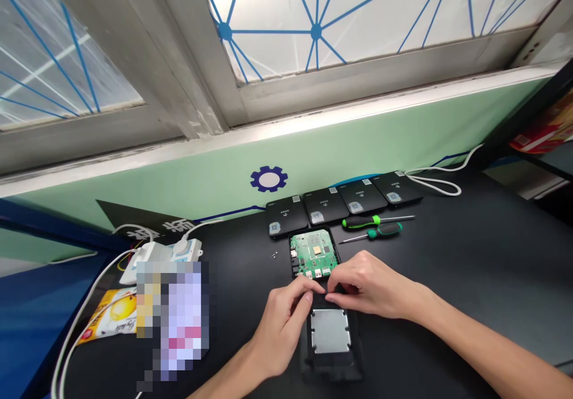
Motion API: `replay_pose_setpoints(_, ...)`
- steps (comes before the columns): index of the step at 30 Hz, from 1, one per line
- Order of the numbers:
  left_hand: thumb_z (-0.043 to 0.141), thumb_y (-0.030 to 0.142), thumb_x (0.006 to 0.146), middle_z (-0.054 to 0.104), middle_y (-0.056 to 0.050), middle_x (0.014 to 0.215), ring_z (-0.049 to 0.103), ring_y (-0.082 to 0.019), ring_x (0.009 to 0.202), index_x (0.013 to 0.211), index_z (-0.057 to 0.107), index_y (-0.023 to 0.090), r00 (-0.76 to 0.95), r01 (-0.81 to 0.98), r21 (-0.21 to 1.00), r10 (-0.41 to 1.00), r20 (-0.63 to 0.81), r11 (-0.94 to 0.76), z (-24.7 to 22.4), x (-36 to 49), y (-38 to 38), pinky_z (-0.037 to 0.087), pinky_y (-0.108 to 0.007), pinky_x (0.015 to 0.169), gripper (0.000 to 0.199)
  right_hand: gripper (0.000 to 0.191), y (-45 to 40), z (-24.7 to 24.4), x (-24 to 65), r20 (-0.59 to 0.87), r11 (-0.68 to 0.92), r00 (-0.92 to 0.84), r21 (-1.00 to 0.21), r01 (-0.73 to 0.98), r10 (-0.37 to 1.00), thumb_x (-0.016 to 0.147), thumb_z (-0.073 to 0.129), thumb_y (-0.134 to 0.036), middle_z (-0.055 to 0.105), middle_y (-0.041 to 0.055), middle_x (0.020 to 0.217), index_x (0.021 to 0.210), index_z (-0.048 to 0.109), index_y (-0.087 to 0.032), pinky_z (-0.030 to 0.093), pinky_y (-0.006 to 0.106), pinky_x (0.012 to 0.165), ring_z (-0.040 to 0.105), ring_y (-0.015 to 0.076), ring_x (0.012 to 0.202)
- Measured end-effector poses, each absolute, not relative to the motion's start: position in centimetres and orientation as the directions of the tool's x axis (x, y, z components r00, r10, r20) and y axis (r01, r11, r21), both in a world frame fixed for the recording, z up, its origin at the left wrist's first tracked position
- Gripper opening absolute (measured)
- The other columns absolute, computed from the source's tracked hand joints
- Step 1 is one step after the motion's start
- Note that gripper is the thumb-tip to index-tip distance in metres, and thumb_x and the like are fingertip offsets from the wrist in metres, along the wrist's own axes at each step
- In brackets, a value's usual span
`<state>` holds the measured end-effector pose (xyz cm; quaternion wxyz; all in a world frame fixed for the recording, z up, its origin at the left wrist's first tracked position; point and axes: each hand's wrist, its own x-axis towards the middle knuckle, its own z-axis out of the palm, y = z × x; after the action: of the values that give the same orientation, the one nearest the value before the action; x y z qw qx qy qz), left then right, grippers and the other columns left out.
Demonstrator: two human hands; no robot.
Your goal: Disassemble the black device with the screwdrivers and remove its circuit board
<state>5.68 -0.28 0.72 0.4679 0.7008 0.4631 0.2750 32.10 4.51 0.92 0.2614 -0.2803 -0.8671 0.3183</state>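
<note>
logging from my remote seat: left hand (282,327) and right hand (371,285), fingers (308,296) pinched on the top edge of a black cover (331,369), silver plate (330,330) just below them; green circuit board (312,254) lying uncovered just past the fingertips; two screwdrivers (385,229) and four closed black units (324,203) farther out.

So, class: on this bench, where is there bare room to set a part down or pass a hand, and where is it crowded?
The widest bare bench lies right of the screwdrivers and the right hand. A narrower strip lies left of the board, above the left hand. It's crowded around the board, between the black cases and the hands.
</note>
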Motion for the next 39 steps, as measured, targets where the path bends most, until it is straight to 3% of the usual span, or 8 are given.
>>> replay_pose_setpoints(4, 0.039, 0.027, 0.122, 0.083, -0.002, 0.104, 0.076, -0.019, 0.080, 0.136, 0.072, 0.027, 0.563, 0.475, 0.796, 0.825, 0.052, -0.375, 0.6, 5.1, 0.1, 0.051, -0.029, 0.075, 0.035, 0.020, 4.5, 0.8, 32.2, 0.286, 0.705, -0.729, -0.610, 0.363, 0.622, 0.116, 0.065, -0.029, 0.074, -0.0015, 0.076, 0.100, 0.074, -0.020, 0.031, 0.031, 0.060, 0.061, 0.0142, 0.060)
replay_pose_setpoints(8, 0.044, 0.016, 0.118, 0.080, -0.001, 0.087, 0.073, -0.018, 0.062, 0.136, 0.066, 0.022, 0.563, 0.573, 0.555, 0.781, 0.269, -0.604, -0.3, 5.1, -0.3, 0.047, -0.030, 0.063, 0.029, 0.029, 4.5, 0.4, 32.0, 0.306, 0.757, -0.735, -0.508, 0.412, 0.605, 0.121, 0.058, -0.030, 0.076, 0.0006, 0.078, 0.096, 0.071, -0.021, 0.031, 0.034, 0.060, 0.067, 0.0167, 0.062)
replay_pose_setpoints(14, 0.058, 0.009, 0.111, 0.073, 0.002, 0.072, 0.066, -0.016, 0.049, 0.131, 0.065, 0.020, 0.469, 0.663, 0.329, 0.716, 0.517, -0.672, -0.1, 5.6, -0.6, 0.043, -0.031, 0.056, 0.024, 0.033, 4.5, 0.3, 32.1, 0.345, 0.774, -0.709, -0.435, 0.460, 0.615, 0.122, 0.053, -0.030, 0.076, 0.0001, 0.076, 0.093, 0.067, -0.021, 0.030, 0.035, 0.059, 0.065, 0.0162, 0.060)
replay_pose_setpoints(21, 0.065, 0.012, 0.106, 0.065, 0.004, 0.070, 0.060, -0.015, 0.050, 0.126, 0.065, 0.020, 0.535, 0.552, 0.406, 0.683, 0.497, -0.728, 0.5, 5.8, -0.8, 0.043, -0.030, 0.057, 0.022, 0.027, 5.2, 0.7, 32.6, 0.500, 0.714, -0.519, -0.376, 0.591, 0.693, 0.119, 0.057, -0.028, 0.076, -0.0004, 0.075, 0.097, 0.071, -0.021, 0.040, 0.031, 0.062, 0.065, 0.0147, 0.059)
replay_pose_setpoints(25, 0.069, 0.016, 0.099, 0.066, -0.002, 0.083, 0.067, -0.020, 0.071, 0.124, 0.067, 0.022, 0.475, 0.494, 0.578, 0.758, 0.446, -0.650, 1.1, 6.3, -1.7, 0.053, -0.032, 0.067, 0.025, 0.021, 6.2, 0.7, 33.6, 0.496, 0.582, -0.380, -0.358, 0.730, 0.781, 0.116, 0.059, -0.026, 0.075, 0.0001, 0.077, 0.103, 0.074, -0.021, 0.043, 0.031, 0.064, 0.064, 0.0154, 0.059)
replay_pose_setpoints(30, 0.082, 0.019, 0.088, 0.076, -0.014, 0.122, 0.074, -0.032, 0.106, 0.141, 0.063, 0.024, 0.556, 0.423, 0.630, 0.736, 0.387, -0.651, 1.4, 6.8, -2.2, 0.061, -0.046, 0.094, 0.056, 0.017, 7.3, 1.2, 34.9, 0.516, 0.456, -0.246, -0.331, 0.826, 0.821, 0.111, 0.058, -0.020, 0.076, 0.0073, 0.093, 0.107, 0.074, -0.020, 0.046, 0.035, 0.071, 0.068, 0.0221, 0.075)
replay_pose_setpoints(34, 0.086, 0.020, 0.081, 0.077, -0.013, 0.129, 0.075, -0.034, 0.110, 0.144, 0.060, 0.026, 0.605, 0.442, 0.617, 0.724, 0.332, -0.652, 0.8, 6.7, -2.0, 0.058, -0.047, 0.099, 0.068, 0.014, 8.3, 1.3, 36.1, 0.488, 0.437, -0.261, -0.291, 0.851, 0.833, 0.105, 0.058, -0.018, 0.072, 0.0114, 0.096, 0.099, 0.071, -0.021, 0.050, 0.043, 0.083, 0.066, 0.0306, 0.090)
replay_pose_setpoints(39, 0.090, 0.018, 0.077, 0.080, -0.009, 0.130, 0.076, -0.033, 0.113, 0.158, 0.049, 0.029, 0.589, 0.474, 0.644, 0.759, 0.276, -0.601, 0.5, 6.6, -1.9, 0.057, -0.047, 0.107, 0.092, 0.012, 9.5, 1.1, 37.9, 0.427, 0.439, -0.300, -0.277, 0.855, 0.853, 0.106, 0.060, -0.021, 0.073, 0.0116, 0.100, 0.103, 0.071, -0.023, 0.049, 0.047, 0.085, 0.066, 0.0323, 0.092)
